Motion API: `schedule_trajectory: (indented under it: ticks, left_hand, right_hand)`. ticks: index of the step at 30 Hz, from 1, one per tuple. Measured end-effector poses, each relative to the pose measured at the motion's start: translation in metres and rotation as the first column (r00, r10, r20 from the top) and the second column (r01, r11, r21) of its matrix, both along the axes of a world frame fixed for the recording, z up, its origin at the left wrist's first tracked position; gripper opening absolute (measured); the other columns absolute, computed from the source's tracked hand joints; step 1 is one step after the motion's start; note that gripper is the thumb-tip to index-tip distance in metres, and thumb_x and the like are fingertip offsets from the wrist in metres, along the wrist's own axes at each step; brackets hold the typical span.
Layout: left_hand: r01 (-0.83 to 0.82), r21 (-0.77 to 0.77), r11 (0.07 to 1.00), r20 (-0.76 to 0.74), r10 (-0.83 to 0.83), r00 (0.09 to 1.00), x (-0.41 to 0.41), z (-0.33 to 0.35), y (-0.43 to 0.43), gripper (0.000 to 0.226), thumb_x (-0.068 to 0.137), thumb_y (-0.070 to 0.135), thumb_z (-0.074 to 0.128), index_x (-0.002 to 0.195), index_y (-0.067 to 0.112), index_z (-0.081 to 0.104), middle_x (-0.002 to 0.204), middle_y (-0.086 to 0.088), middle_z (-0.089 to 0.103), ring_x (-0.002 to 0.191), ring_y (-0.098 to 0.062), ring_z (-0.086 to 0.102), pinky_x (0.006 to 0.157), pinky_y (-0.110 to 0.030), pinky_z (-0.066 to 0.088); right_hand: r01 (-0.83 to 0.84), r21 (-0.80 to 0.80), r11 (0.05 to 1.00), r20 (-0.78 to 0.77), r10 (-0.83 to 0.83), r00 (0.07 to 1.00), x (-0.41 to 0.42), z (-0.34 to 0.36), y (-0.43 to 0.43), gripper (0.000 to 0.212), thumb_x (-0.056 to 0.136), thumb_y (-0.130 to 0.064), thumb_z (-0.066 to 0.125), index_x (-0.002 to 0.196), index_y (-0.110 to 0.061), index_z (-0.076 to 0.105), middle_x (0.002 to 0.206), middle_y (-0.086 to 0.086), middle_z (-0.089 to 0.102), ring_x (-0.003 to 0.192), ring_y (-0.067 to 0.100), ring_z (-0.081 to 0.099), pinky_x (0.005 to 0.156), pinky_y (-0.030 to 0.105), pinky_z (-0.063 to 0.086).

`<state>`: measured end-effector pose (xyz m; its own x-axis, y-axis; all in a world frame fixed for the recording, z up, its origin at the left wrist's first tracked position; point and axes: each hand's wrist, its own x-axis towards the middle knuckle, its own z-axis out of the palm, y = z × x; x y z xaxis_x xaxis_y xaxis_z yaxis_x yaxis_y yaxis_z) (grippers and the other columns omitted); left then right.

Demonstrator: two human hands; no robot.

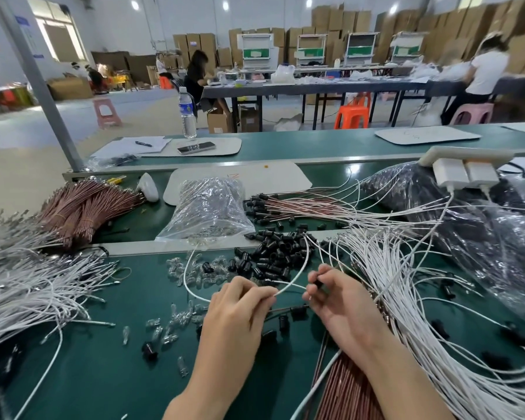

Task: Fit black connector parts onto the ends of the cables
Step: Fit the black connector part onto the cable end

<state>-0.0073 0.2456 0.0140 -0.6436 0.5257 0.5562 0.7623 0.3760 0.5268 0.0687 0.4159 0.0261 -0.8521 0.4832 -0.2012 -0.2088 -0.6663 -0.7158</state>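
- White thin cable (285, 289): one, pinched near its end between thumb and forefinger of left hand (240, 301).
- Small black connector part (318, 283): one, pinched in curled fingertips of right hand (337, 298), just beside the cable end.
- Heap of loose black connectors (273, 256) behind both hands: too many to count.

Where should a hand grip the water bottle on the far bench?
Take the water bottle round its clear lower body, from the near side: it stands upright and slim, and what lies before it, papers and a phone, is flat.
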Motion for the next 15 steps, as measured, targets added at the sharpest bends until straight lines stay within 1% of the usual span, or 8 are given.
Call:
schedule_trajectory:
  ticks: [1,4,6,8,10,13,15]
  left_hand:
    - [0.023,-0.003,1.0,-0.001,-0.023,1.0,0.0005,-0.0001,-0.0016,0.017,0.095,0.031,0.062,0.104,0.026,0.076,0.095,0.015,0.058,0.088,-0.011,0.055,0.075,-0.033,0.05]
    - [0.048,-0.033,0.998,0.012,-0.047,0.999,0.0,0.0011,-0.0024,0.017,0.094,0.029,0.063,0.103,0.025,0.077,0.095,0.013,0.06,0.086,-0.013,0.057,0.074,-0.037,0.051]
    - [0.052,-0.055,0.997,0.004,-0.052,0.999,-0.0003,0.0026,-0.0021,0.02,0.094,0.031,0.061,0.102,0.025,0.077,0.094,0.012,0.061,0.085,-0.014,0.057,0.074,-0.037,0.052]
    - [0.053,-0.057,0.997,0.015,-0.053,0.999,-0.0007,0.0022,-0.0026,0.018,0.094,0.03,0.063,0.104,0.025,0.077,0.095,0.013,0.061,0.085,-0.013,0.056,0.076,-0.037,0.051]
    - [0.047,-0.056,0.997,0.033,-0.045,0.998,-0.0015,0.0013,-0.0034,0.015,0.095,0.025,0.067,0.105,0.025,0.077,0.096,0.013,0.06,0.087,-0.013,0.057,0.078,-0.035,0.051]
    - [0.041,-0.053,0.998,0.049,-0.038,0.998,-0.0023,0.0009,-0.0038,0.015,0.095,0.024,0.067,0.106,0.026,0.076,0.096,0.016,0.059,0.089,-0.012,0.056,0.078,-0.032,0.05]
    - [0.059,-0.053,0.997,0.054,-0.056,0.997,-0.0028,0.0006,-0.0038,0.016,0.095,0.028,0.064,0.106,0.026,0.076,0.096,0.017,0.059,0.089,-0.011,0.055,0.079,-0.03,0.049]
  right_hand:
    - [-0.043,-0.017,0.999,0.004,0.043,0.999,-0.0002,-0.0002,-0.0015,0.016,0.092,0.002,0.046,0.098,-0.005,0.06,0.075,0.006,0.06,0.059,0.014,0.054,0.061,0.029,0.056]
    - [-0.116,-0.046,0.992,-0.006,0.116,0.993,-0.0014,-0.001,-0.0029,0.032,0.094,-0.007,0.045,0.12,0.0,0.061,0.069,0.001,0.049,0.055,0.011,0.043,0.055,0.026,0.048]
    - [-0.135,-0.052,0.99,-0.029,0.134,0.991,-0.0014,0.0003,-0.0018,0.039,0.093,-0.017,0.051,0.127,-0.001,0.06,0.07,-0.001,0.043,0.055,0.01,0.038,0.053,0.025,0.045]
    - [-0.135,-0.054,0.989,-0.062,0.132,0.989,-0.0007,0.0014,0.0002,0.041,0.09,-0.023,0.058,0.126,-0.003,0.061,0.07,-0.002,0.04,0.055,0.01,0.035,0.052,0.025,0.044]
    - [-0.113,-0.058,0.992,-0.091,0.107,0.99,0.0002,0.0016,0.0009,0.035,0.089,-0.024,0.063,0.119,-0.005,0.066,0.069,-0.002,0.042,0.054,0.009,0.036,0.051,0.024,0.044]
    - [-0.072,-0.087,0.994,-0.123,0.061,0.991,0.0015,0.0017,0.0021,0.023,0.09,-0.023,0.066,0.102,-0.008,0.077,0.068,-0.002,0.043,0.052,0.009,0.036,0.049,0.024,0.044]
    - [-0.053,-0.112,0.992,-0.139,0.037,0.99,0.0019,0.0014,0.0038,0.021,0.092,-0.023,0.065,0.1,-0.01,0.079,0.067,-0.003,0.042,0.052,0.009,0.036,0.049,0.023,0.043]
